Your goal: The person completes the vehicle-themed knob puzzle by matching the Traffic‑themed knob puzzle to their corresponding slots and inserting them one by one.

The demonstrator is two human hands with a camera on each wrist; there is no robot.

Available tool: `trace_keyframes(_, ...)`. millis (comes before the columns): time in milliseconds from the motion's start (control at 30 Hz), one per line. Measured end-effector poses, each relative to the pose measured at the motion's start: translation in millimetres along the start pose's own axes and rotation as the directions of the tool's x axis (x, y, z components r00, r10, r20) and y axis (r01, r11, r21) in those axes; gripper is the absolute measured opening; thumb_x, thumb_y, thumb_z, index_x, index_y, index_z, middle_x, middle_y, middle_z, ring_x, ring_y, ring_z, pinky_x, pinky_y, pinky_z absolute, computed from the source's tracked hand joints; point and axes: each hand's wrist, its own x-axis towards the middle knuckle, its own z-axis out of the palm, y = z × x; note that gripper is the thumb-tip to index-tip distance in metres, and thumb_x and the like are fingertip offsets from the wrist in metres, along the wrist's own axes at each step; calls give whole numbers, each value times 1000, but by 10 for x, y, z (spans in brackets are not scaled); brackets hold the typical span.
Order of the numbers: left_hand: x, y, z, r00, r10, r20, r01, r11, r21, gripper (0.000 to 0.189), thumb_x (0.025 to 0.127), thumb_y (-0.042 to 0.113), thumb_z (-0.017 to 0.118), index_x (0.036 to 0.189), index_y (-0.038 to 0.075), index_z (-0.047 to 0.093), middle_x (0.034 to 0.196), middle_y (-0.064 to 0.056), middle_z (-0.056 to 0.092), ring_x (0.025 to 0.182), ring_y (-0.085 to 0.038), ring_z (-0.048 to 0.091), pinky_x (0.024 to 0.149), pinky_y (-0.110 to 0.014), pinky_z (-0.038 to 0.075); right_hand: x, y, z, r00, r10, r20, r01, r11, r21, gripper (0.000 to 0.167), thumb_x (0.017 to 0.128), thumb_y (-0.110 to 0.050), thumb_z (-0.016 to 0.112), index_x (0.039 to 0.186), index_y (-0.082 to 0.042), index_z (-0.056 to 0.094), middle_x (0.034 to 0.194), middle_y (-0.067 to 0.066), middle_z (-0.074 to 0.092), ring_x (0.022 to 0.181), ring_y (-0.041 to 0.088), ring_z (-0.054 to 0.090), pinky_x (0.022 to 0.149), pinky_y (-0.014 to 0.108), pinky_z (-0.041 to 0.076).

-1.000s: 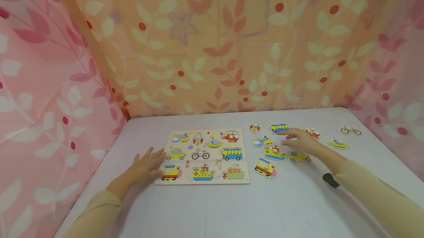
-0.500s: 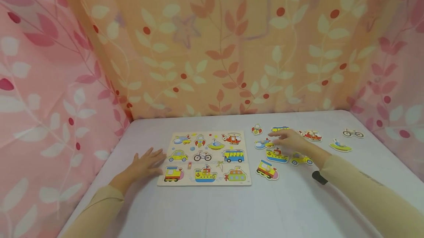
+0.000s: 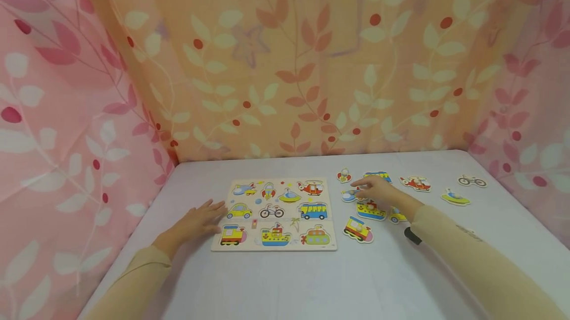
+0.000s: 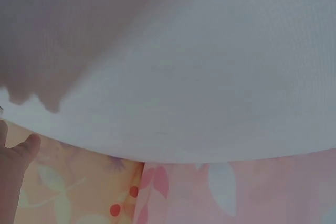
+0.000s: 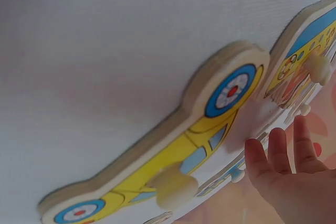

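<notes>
Right hand (image 3: 380, 195) over a blue, white and yellow wooden airplane piece (image 3: 347, 196)

The airplane piece lies on the white-covered counter (image 3: 276, 280), just right of a pale rectangular wooden puzzle board (image 3: 254, 239) printed with colourful vehicles. The right hand's fingers reach across it, partly hiding it; whether the grip pinches its knob cannot be told. The right wrist view shows three fingers slightly bent, near a round knob, with the thumb out of sight.

The left hand (image 3: 199, 222) has a wide, relaxed grip, fingers spread at the board's left edge.

Around the airplane piece lie a red-and-white rocket piece (image 3: 344, 175) behind it, a blue-and-yellow bus piece (image 3: 378, 175) beyond the right hand, and a yellow, red and blue ship piece (image 3: 370, 210) in front. A yellow car piece (image 3: 396, 216), half covered by the right arm, sits beside the ship piece; a red-and-yellow train piece (image 3: 357, 230) lies nearest the person. Farther right are a red helicopter piece (image 3: 416, 183), a yellow-green flying saucer piece (image 3: 455, 197) and a dark-wheeled bicycle piece (image 3: 472, 181).
</notes>
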Motion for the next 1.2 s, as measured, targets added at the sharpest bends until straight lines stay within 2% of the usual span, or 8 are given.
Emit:
trace_keyframes(133, 4, -15, 12, 1000, -2, 9, 2, 1000, 1, 63, 92, 40, 63, 146, 12, 45, 155, -13, 33, 144, -45, 13, 106, -73, 11, 42, -5, 6, 1000, 15, -1, -15, 1000, 19, 39, 92, -20, 69, 129, -7, 63, 136, 24, 48, 112, 36, 51, 87, 38, 52)
trace_keyframes(267, 14, -13, -2, 1000, 1, 13, -1, 1000, 20, 62, 92, 39, 63, 146, 11, 46, 155, -14, 33, 144, -45, 14, 105, -73, 12, 66, -20, 4, 1000, 14, 0, -14, 1000, 19, 37, 93, -20, 68, 127, -7, 64, 129, 23, 51, 104, 31, 52, 80, 34, 50)
trace_keyframes(467, 13, -18, -6, 1000, 19, 14, -19, 1000, 5, 59, 93, 35, 63, 144, 9, 48, 153, -14, 37, 143, -45, 17, 105, -74, 13, 101, -30, 19, 999, 29, 36, -29, 1000, 7, 35, 93, -22, 68, 124, -8, 66, 125, 20, 53, 106, 32, 49, 87, 42, 47)
trace_keyframes(667, 14, -3, -1, 999, -2, 38, 3, 1000, -30, 61, 93, 35, 64, 145, 9, 47, 152, -13, 38, 144, -43, 17, 108, -69, 12, 127, -17, -17, 997, 51, 65, -51, 999, -10, 33, 93, -21, 67, 123, -7, 66, 126, 20, 51, 109, 32, 46, 97, 49, 41)
trace_keyframes(833, 34, 46, -35, 997, -37, 64, 39, 999, -28, 62, 92, 34, 65, 146, 10, 46, 153, -11, 38, 145, -40, 15, 110, -67, 12, 156, -20, -70, 993, 29, 114, -24, 999, -44, 33, 91, -19, 69, 120, -4, 67, 118, 16, 56, 102, 27, 48, 91, 42, 41)
trace_keyframes(967, 48, 71, -53, 995, -62, 77, 64, 998, -18, 62, 91, 34, 66, 145, 11, 46, 153, -10, 38, 145, -40, 15, 110, -66, 13, 183, -46, -76, 989, 43, 145, -36, 998, -56, 32, 91, -15, 68, 121, -3, 66, 110, 12, 56, 94, 23, 49, 81, 33, 41)
trace_keyframes(1100, 57, 77, -67, 996, -63, 69, 65, 998, -21, 63, 90, 33, 68, 145, 9, 47, 152, -12, 38, 144, -41, 15, 110, -67, 14, 210, -51, -49, 992, 63, 113, -59, 997, -39, 28, 92, -14, 68, 117, -2, 68, 105, 10, 55, 90, 21, 49, 76, 29, 40)
trace_keyframes(1200, 69, 62, -57, 995, -68, 71, 70, 997, -23, 64, 90, 34, 68, 145, 8, 47, 152, -12, 38, 144, -41, 15, 110, -67, 14, 227, -26, -18, 991, 97, 91, -101, 994, 46, 25, 92, -13, 68, 114, -1, 68, 104, 12, 55, 89, 21, 49, 74, 29, 41)
